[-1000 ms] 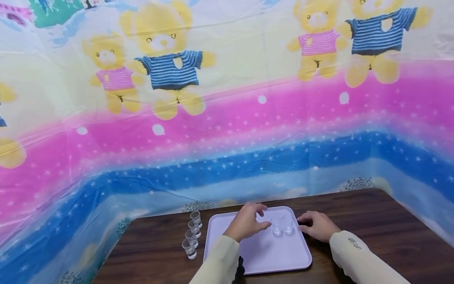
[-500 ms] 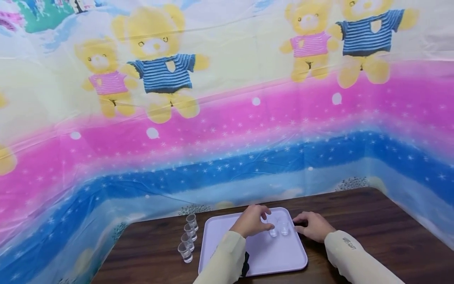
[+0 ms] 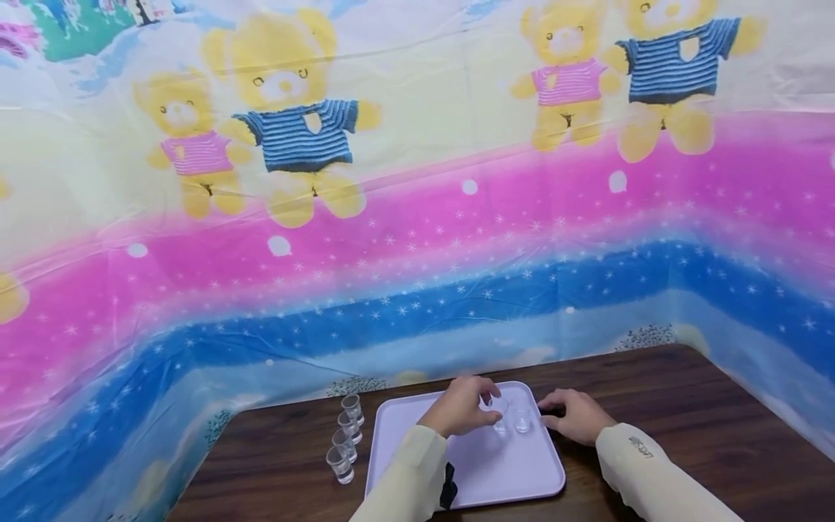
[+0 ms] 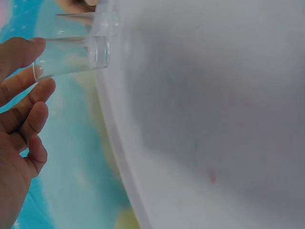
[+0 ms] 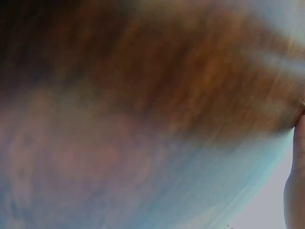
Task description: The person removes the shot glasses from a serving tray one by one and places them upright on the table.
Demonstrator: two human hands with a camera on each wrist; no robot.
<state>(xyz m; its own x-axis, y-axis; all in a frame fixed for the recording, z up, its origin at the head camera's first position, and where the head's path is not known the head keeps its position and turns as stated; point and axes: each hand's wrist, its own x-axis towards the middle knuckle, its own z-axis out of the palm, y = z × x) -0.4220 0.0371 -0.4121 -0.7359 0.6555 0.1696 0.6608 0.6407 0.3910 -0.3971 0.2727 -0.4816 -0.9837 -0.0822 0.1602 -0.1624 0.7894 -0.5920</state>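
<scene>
Left hand [image 3: 462, 406] pinches a shot glass [image 4: 71, 57] near the far right corner of the tray [image 3: 505, 473]; right hand [image 3: 577, 417], finger hold unclear; sleeve lettering [image 3: 641, 447] unreadable

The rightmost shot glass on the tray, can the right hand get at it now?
Probably yes: the right hand is at the tray, close to the rightmost shot glass, with only the low rim between; the left hand holds the neighbouring shot glass.
</scene>
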